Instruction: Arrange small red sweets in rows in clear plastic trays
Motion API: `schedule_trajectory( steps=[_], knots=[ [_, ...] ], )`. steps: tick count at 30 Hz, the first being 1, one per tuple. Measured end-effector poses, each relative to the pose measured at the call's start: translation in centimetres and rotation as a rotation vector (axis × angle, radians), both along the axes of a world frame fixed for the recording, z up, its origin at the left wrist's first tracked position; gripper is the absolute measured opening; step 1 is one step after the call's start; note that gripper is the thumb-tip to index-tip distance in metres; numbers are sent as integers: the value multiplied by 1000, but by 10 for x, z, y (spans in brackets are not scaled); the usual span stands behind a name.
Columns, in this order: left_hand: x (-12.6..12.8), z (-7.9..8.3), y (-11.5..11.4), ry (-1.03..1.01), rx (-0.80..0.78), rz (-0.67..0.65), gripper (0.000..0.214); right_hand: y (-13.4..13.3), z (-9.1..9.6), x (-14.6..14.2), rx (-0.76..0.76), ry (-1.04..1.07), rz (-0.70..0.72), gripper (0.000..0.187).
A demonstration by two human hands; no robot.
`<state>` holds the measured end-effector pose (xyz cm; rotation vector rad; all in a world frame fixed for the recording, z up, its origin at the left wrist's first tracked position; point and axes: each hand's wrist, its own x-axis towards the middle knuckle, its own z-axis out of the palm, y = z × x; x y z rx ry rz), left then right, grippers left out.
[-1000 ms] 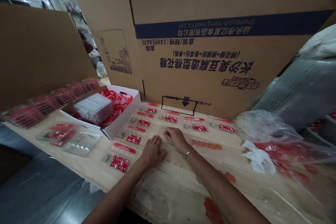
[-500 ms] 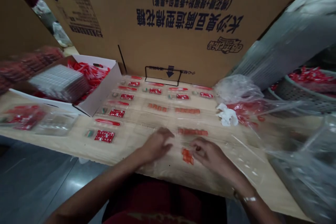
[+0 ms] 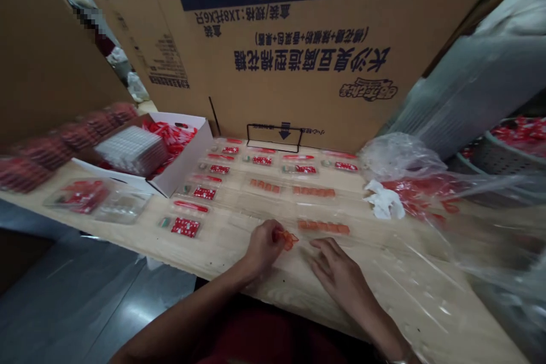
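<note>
My left hand [image 3: 265,243] pinches some small orange-red translucent pieces [image 3: 290,239], which stick out past the fingertips. To the right, my right hand [image 3: 339,272] hovers low over the table with fingers stretched and apart, holding nothing that I can see. Just beyond both hands, a clear plastic tray holds a row of orange pieces [image 3: 323,227]. Two more trays behind it carry similar orange rows [image 3: 314,191]. Farther off and to the left lie several clear trays, each with a red dotted packet [image 3: 185,227], a red plastic utensil [image 3: 191,206] and a small greenish item.
A white box [image 3: 187,153] of red utensils and stacked clear trays [image 3: 132,151] stands at left. A large cardboard box [image 3: 307,108] walls off the back. Rightward are plastic bags [image 3: 390,156], crumpled white tissue [image 3: 384,200] and a grey-green basket [image 3: 507,156].
The orange-red pieces were on the table by my right hand; now my left hand holds them. My right hand has drawn back and opened. The camera view has shifted.
</note>
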<state>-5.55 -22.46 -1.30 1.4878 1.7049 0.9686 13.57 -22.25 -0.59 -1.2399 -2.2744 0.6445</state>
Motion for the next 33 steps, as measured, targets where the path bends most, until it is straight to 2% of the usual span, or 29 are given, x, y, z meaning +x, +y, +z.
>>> schedule_trajectory(
  steps=[3, 7, 12, 14, 19, 22, 26, 31, 33],
  knots=[
    [9, 3, -1, -235, -64, -42, 15, 2, 0, -17, -11, 146, 79, 33],
    [15, 10, 2, -550, -262, -40, 5, 1, 1, -25, -128, 243, 38, 21],
    [5, 18, 5, -660, -402, -131, 5, -12, 11, -19, -283, 327, -79, 20],
    [4, 22, 4, -604, -350, -146, 4, -18, 17, -20, -278, 353, -121, 19],
    [11, 29, -3, -137, 74, -139, 10, -22, 30, -25, -224, 376, -201, 16],
    [11, 28, -6, 3, 186, -147, 12, -22, 33, -26, -259, 380, -227, 17],
    [10, 25, -12, 46, 190, -144, 14, -22, 29, -23, -304, 405, -199, 14],
    [8, 23, -18, -181, 2, -183, 20, -18, 22, -17, -406, 494, -135, 12],
    [8, 24, -19, -155, 17, -190, 19, -17, 24, -19, -426, 510, -116, 11]
  ],
)
